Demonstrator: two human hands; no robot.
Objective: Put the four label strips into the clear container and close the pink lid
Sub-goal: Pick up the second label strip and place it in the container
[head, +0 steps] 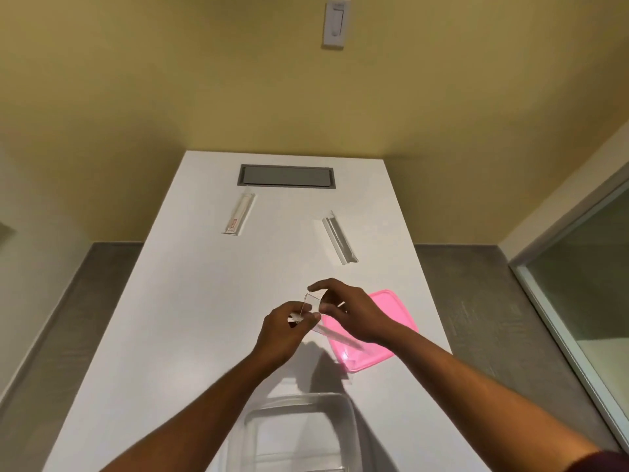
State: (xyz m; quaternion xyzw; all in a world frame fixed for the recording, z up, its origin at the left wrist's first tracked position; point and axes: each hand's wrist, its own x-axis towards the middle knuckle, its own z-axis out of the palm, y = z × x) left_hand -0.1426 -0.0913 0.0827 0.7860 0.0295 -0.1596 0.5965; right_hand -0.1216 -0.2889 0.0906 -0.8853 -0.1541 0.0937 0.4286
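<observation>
Above the middle of the white table [170,301], both hands meet on a clear label strip [315,308]. My left hand [286,330] pinches its near end. My right hand [350,313] touches its top edge with thumb and fingers spread around it. The strip slants down toward the pink lid [384,342], which lies flat under my right hand. Two more label strips lie farther back, one at left [239,213] with a red mark, one at right [339,237]. The clear container [299,434] stands open at the near edge, with nothing visible inside.
A grey cable hatch [286,176] is set into the table's far end. A yellow wall with a white switch plate [336,22] stands behind. Grey floor shows on both sides, and a glass partition [585,284] runs along the right.
</observation>
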